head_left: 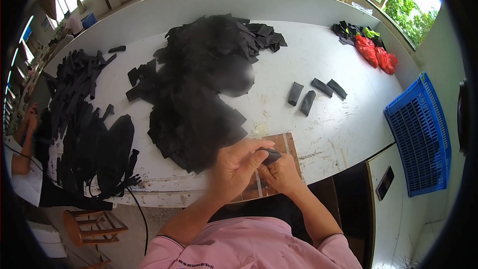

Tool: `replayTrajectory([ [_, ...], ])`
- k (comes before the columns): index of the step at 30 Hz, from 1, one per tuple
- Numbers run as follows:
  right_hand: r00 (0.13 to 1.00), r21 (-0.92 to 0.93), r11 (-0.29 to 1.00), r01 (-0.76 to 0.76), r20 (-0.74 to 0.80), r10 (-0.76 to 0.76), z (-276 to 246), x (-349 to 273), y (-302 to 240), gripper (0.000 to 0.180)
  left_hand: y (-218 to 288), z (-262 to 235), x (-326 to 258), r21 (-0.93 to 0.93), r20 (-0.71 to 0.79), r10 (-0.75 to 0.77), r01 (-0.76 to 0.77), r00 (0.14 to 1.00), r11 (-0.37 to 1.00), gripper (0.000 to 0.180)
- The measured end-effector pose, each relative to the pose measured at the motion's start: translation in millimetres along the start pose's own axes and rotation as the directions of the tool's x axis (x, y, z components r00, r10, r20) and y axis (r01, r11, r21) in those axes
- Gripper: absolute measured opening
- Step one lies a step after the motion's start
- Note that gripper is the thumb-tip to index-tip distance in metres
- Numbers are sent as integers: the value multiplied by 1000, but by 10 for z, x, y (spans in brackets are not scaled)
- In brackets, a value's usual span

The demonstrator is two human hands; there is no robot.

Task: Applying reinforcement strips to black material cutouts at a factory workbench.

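Observation:
Both of my hands are closed on one small black fabric piece [271,156], close to the table's front edge. My left hand [236,168] pinches its upper end with thumb and fingers. Lower down, my right hand [283,174] wraps round the piece, and the fingers cover much of it. Beneath the hands lies a brown wooden board [289,142] with pale strips across it. Just beyond my left hand spreads a large heap of flat black cloth pieces [191,119]. To the right, several short black fabric tubes [307,103] lie apart on the white table [343,124].
Long black fabric strips [74,84] are piled at the far left, beside another person's arm [24,139]. Red plastic bags [373,55] sit in the back right corner. A blue plastic crate [418,134] leans at the right, near a phone [385,183]. A wooden stool [74,226] stands lower left.

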State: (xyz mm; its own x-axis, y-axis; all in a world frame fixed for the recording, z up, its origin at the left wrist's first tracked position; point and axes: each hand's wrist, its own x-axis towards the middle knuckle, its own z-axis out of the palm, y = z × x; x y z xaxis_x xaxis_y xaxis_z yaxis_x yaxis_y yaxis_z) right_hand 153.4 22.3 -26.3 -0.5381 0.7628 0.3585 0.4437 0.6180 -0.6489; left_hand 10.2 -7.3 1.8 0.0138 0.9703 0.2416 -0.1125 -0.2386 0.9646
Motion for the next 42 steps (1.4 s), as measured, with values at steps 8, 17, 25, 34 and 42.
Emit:
replayTrajectory([
  [8,995,-161,987,0,101,16,-133,98,-47,14,-181,-137,55,-660,-168,17,-125,986,741,15],
  [17,997,-102,993,56,61,-50,136,65,62,18,48,-232,123,-107,27,81,-77,996,991,20],
  [25,986,-127,992,-2,-167,-19,169,-79,-11,30,61,-128,208,102,162,295,-313,942,944,15],
  [34,994,-359,932,52,-74,-84,346,-97,281,40,32,-223,226,-26,183,238,-237,954,971,13],
  [42,992,-181,981,-70,-116,49,363,-144,144,35,-57,-174,176,-51,143,138,-132,980,990,15],
])
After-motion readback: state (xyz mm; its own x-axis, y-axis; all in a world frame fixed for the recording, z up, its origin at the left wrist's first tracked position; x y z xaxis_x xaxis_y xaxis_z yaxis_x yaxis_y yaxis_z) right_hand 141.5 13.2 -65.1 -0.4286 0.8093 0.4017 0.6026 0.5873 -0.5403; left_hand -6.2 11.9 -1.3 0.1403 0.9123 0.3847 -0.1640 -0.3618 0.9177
